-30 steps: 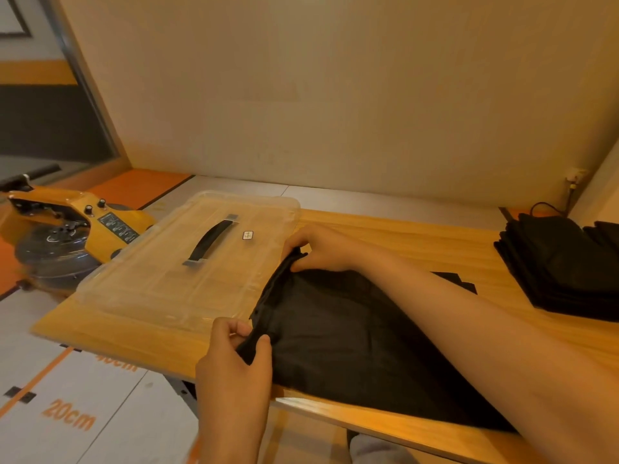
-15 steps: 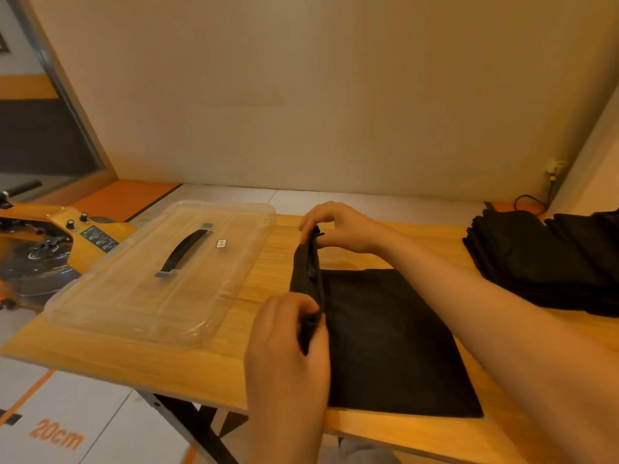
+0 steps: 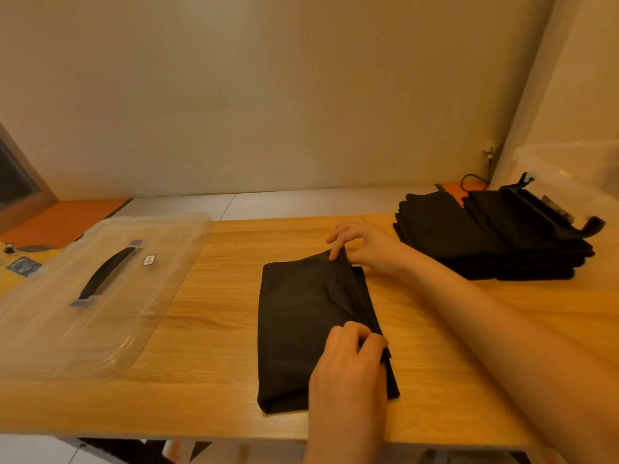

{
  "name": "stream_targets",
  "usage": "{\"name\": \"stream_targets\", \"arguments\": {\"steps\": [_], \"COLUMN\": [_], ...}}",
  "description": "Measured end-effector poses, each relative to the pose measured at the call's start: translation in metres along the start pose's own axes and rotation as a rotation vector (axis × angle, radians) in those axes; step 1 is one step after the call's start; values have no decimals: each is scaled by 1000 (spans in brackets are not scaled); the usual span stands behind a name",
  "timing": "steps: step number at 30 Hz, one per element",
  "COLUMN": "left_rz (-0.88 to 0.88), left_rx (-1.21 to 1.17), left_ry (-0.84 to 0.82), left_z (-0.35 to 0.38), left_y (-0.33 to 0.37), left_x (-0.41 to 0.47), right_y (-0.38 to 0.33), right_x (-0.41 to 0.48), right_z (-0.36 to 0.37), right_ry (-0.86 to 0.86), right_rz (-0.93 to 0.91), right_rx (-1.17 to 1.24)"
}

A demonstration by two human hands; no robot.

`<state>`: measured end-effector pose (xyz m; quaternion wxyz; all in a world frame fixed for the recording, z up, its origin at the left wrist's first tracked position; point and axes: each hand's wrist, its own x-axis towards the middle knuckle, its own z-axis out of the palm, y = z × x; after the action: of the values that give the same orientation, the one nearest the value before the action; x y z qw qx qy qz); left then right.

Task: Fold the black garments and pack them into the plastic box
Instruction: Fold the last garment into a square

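Observation:
A black garment [image 3: 298, 316] lies folded in half on the wooden table [image 3: 214, 329], its folded edge at the left. My left hand [image 3: 348, 366] pinches the near right corner of its top layer. My right hand [image 3: 365, 246] pinches the far right corner. A stack of folded black garments [image 3: 469, 236] sits at the back right of the table. The clear plastic box [image 3: 576, 165] stands at the far right, only partly in view, behind that stack. Its clear lid [image 3: 83, 296] with a black handle lies on the table's left part.
A yellow machine [image 3: 20, 266] shows at the left edge beyond the lid. A black cable [image 3: 469, 180] runs to a wall socket behind the stack. The table's front edge runs just below my left hand. A pale wall closes the back.
Both hands carried the garment's left edge over to the right, so it now lies folded in half. The view swung right, bringing the stack and the box into sight.

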<state>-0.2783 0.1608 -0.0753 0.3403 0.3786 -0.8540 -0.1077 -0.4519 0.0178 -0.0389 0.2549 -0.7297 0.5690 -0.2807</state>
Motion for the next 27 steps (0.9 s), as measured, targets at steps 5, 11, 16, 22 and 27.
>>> {"name": "stream_targets", "arguments": {"steps": [5,11,16,22,27], "left_rz": [12,37,-224,-208,-62], "left_rx": [32,46,371,366,235], "left_ry": [-50,19,-229,-439,-423], "left_z": [7,-33,-47,-43,-69], "left_y": [-2,-5,-45,-72,-76], "left_x": [-4,-5,10,-7,-29], "right_y": [6,-12,-61,-41,-63], "right_x": [-7,-22,-46,-50,-96], "right_z": [1,-6,50,67,56], "right_ry": [23,125,124,-121,37], "right_rz": [-9,24,-25,199,79], "right_rx": [-69,-331,-443,-645,-595]}}
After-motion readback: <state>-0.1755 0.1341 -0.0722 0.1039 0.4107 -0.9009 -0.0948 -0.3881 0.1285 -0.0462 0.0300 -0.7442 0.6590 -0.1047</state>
